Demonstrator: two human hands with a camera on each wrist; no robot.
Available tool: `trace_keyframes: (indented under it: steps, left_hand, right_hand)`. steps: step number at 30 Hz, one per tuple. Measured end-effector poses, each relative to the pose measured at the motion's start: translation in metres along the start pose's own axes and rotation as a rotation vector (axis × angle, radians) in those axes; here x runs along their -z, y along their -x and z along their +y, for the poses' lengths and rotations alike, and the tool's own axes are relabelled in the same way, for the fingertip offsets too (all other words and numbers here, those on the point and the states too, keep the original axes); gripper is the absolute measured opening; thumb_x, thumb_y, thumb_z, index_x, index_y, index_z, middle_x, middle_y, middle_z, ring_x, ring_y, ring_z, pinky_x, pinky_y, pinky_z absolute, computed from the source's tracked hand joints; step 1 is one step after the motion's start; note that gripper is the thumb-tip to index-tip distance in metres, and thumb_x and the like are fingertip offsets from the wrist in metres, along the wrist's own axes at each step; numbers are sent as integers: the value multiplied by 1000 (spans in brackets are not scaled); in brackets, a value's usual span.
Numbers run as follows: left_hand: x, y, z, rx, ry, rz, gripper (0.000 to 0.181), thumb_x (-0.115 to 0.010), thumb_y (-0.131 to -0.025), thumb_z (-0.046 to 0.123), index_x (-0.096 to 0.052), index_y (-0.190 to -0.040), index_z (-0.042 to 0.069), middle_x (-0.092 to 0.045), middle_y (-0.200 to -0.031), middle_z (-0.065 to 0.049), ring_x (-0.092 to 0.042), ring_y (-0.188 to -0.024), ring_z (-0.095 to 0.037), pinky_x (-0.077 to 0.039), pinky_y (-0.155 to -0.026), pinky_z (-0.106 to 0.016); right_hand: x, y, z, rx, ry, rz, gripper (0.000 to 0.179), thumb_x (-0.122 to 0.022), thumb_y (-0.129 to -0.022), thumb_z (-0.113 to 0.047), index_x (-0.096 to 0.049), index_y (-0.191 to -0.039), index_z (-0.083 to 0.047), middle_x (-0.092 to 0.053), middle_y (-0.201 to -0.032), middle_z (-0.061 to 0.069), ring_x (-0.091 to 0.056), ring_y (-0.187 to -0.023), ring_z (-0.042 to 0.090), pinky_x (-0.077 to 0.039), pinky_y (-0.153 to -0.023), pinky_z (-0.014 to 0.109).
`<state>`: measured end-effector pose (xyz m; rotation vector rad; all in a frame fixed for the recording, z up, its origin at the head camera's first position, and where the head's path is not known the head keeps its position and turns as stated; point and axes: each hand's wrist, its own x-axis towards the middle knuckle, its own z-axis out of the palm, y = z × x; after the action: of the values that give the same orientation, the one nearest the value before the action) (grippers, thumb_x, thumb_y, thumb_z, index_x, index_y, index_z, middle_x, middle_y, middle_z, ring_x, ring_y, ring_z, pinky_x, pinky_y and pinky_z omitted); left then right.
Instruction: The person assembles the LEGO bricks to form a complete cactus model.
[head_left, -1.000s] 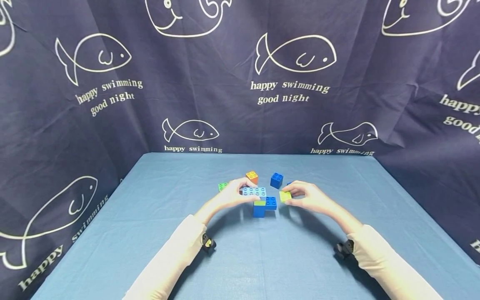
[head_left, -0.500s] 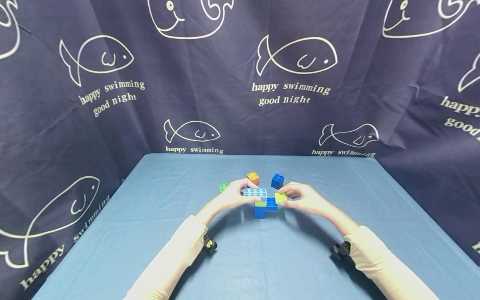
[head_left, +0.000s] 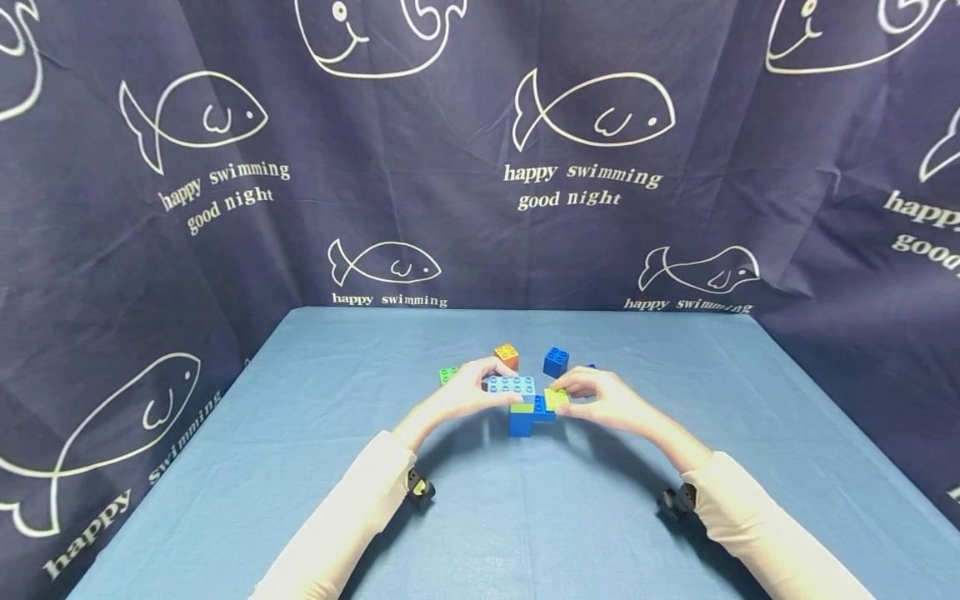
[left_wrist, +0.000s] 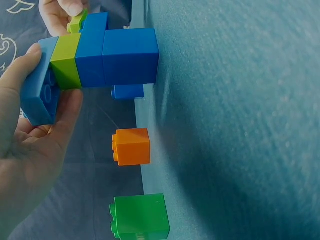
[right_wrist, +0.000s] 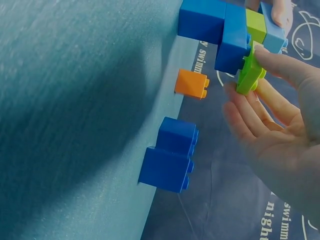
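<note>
My left hand (head_left: 463,392) grips the light blue brick (head_left: 511,385) at the top of a small stack. Beneath it come a lime green brick (left_wrist: 66,61), a longer blue brick (right_wrist: 233,42) that juts out to the right, and a blue bottom brick (head_left: 520,423). Between thumb and fingers, my right hand (head_left: 611,404) pinches a thin lime green brick (right_wrist: 250,70). That thin brick is over the studs of the jutting blue part, close to it; whether they touch is hard to tell.
Behind the hands stand an orange brick (head_left: 506,357), a blue brick (head_left: 556,362) and a green brick (head_left: 447,375). Another blue brick (right_wrist: 164,169) is mostly hidden behind my right hand in the head view. A dark fish-print cloth (head_left: 480,208) hangs beyond the blue table (head_left: 337,350).
My right hand has moved left with the thin lime green brick, from beside the stack to over its jutting blue part. The left hand stays on the light blue brick.
</note>
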<state>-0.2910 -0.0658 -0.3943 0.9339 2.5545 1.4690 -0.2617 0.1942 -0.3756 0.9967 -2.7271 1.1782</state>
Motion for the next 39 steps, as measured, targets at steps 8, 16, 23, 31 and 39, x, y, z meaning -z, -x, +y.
trace_keyframes:
  steps: [8,16,23,31,39]
  left_hand:
    - [0,1,1,0,1,1,32,-76,-78,26,-65,-105,14,-66,-100,-2,-60,-87,-10,-51,-73,-24]
    - [-1,1,1,8,-4,-5,33,-76,-78,28,-64,-105,14,-66,-100,-1,-60,-87,-10,-50,-74,-25]
    - [0,-1,3,22,-11,-7,31,-76,-78,28,-64,-103,14,-66,-101,-2,-59,-88,-10,-50,-74,-24]
    - [2,-1,3,8,-19,-14,31,-76,-78,26,-64,-102,12,-66,-101,-3,-59,-88,-11,-50,-75,-23]
    - [3,-1,2,-16,-45,-16,31,-76,-78,26,-64,-102,12,-66,-102,-3,-59,-90,-11,-49,-77,-23]
  right_hand:
    - [-2,0,0,-16,6,0,33,-73,-81,-20,-66,-110,-5,-65,-105,10,-63,-96,24,-52,-85,42]
    - [-1,-1,1,8,-9,-36,33,-71,-83,-17,-65,-111,-1,-65,-106,14,-62,-96,28,-52,-85,42]
    - [1,-4,2,25,-33,-57,34,-72,-82,-15,-65,-111,2,-64,-103,14,-63,-95,27,-52,-85,42]
    - [0,-4,1,58,-14,-37,31,-73,-81,-12,-67,-109,2,-63,-99,12,-61,-89,20,-53,-83,39]
    - [-3,-4,3,55,17,-15,33,-75,-80,-14,-68,-109,0,-63,-97,9,-61,-88,18,-54,-81,38]
